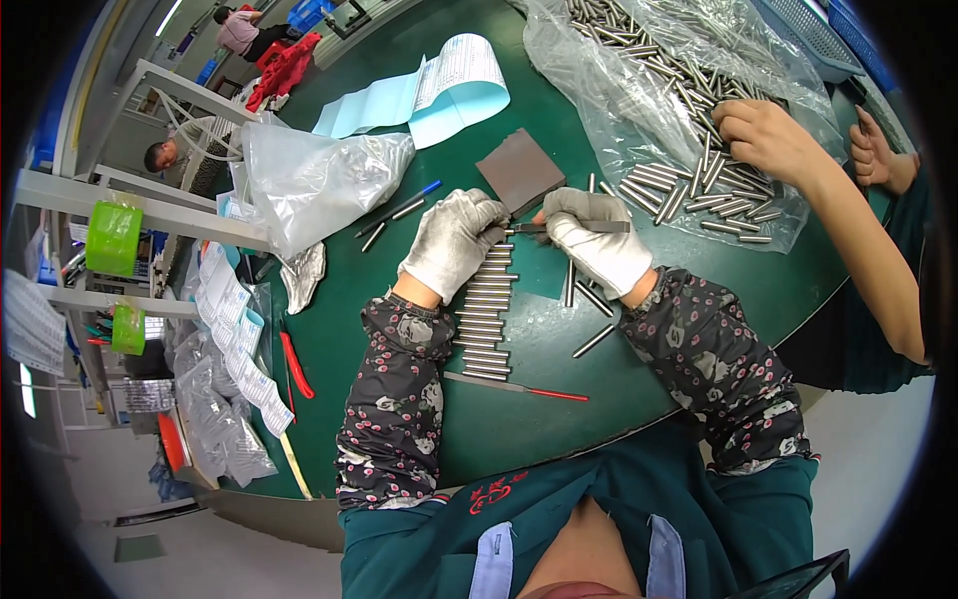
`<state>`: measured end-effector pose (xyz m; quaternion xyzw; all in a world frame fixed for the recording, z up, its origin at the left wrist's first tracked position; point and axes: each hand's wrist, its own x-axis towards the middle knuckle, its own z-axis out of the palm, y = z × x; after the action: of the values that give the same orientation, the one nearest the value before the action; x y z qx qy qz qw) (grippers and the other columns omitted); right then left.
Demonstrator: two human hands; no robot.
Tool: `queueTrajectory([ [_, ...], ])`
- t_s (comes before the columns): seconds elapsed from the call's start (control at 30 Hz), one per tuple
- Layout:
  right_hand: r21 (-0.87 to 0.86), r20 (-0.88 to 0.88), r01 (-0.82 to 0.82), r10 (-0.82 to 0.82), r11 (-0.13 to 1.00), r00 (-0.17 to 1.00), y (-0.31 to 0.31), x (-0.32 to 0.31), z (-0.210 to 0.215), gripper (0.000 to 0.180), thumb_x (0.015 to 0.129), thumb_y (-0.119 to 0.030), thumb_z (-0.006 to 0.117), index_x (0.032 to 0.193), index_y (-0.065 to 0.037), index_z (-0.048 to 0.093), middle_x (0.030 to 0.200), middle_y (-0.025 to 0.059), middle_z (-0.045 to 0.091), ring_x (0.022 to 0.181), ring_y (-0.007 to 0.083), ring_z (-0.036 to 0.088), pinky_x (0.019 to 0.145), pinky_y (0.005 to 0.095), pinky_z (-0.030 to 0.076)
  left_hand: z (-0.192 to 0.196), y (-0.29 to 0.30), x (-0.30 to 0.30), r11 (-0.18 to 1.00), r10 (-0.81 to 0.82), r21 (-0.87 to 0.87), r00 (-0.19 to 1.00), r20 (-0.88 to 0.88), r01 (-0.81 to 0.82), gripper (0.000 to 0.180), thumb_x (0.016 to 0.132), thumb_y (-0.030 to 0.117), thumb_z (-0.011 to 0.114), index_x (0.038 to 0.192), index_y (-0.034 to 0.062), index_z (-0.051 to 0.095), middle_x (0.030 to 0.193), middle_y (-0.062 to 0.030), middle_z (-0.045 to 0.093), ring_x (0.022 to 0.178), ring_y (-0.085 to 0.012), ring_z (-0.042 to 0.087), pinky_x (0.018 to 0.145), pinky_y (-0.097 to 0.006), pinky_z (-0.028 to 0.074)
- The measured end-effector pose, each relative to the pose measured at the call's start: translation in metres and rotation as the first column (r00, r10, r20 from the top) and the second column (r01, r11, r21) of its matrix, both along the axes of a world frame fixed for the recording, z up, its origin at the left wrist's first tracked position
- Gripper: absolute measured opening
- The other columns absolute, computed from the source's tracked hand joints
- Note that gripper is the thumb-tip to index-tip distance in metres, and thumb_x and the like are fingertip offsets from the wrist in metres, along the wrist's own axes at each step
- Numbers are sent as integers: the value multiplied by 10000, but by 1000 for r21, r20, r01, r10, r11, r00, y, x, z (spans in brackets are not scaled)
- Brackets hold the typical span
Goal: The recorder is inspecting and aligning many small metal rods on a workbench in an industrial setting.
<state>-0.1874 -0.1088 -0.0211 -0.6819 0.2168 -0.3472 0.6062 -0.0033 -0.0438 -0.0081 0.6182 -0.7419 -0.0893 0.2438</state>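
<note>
My gloved left hand (454, 243) is closed, its fingertips pinching one end of a short metal pin. Opposite it, my gloved right hand (599, 240) grips a slim, flat grey metal tool (607, 227), whose tip meets the pin; its exact kind I cannot make out. Below my left hand runs a column of steel pins (485, 317) laid side by side. A thin file with a red handle (554, 394) lies at the bottom of that column. Just beyond both hands sits a brown square block (520, 172). A few loose pins (594, 340) lie beside my right hand.
Many pins fill an open plastic bag (629, 110) at the far right, where a co-worker's hand (763, 140) reaches in. Blue paper sheets (459, 90), a clear bag (319, 180), a pen (414, 195) and red-handled pliers (296, 364) lie on the green table (559, 429).
</note>
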Motion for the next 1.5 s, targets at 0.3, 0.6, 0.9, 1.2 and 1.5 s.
queueTrajectory([
  [0.3, -8, -48, -8, 8, 1000, 999, 0, -2, 6, 104, 802, -31, 457, 803, -6, 558, 699, 26, 550, 636, 63, 507, 592, 202, 425, 0, -1, 0, 1000, -14, -25, 1000, -6, 14, 162, 654, 63, 624, 813, 83, 603, 807, -55, 580, 791, -261, 540, 681, -353, 446],
  [0.6, -176, -65, -78, 68, 981, 996, -3, 7, 9, 72, 754, -27, 451, 757, -5, 520, 635, 56, 488, 601, 93, 464, 553, 227, 389, -1, -2, 0, 999, -38, -19, 999, -17, 38, 173, 646, 28, 628, 812, 64, 594, 796, -62, 576, 776, -262, 541, 677, -340, 442],
  [0.9, -426, -249, -230, 131, 875, 960, -11, 11, 21, 58, 755, -13, 418, 728, -12, 470, 657, 75, 483, 603, 168, 454, 565, 265, 387, -1, -2, 2, 998, -49, -28, 998, 44, 50, 144, 676, 81, 619, 819, 90, 606, 791, -50, 579, 788, -256, 543, 681, -360, 442],
  [1.2, -182, -363, -319, 237, 930, 901, -18, 15, 29, 175, 781, 6, 455, 917, 21, 564, 790, 19, 593, 729, 38, 505, 656, 200, 434, -2, -2, 1, 999, -42, -25, 998, 38, 43, 128, 683, 83, 614, 810, 93, 613, 788, -57, 583, 783, -260, 547, 684, -359, 447],
  [1.5, -125, -296, -244, 199, 962, 934, -13, 18, 30, 82, 801, -24, 448, 771, -14, 524, 720, -18, 535, 714, 9, 441, 638, 178, 395, 0, 0, 4, 999, -42, -32, 997, 62, 44, 200, 644, 16, 639, 834, 57, 590, 797, -73, 571, 783, -273, 539, 687, -338, 441],
])
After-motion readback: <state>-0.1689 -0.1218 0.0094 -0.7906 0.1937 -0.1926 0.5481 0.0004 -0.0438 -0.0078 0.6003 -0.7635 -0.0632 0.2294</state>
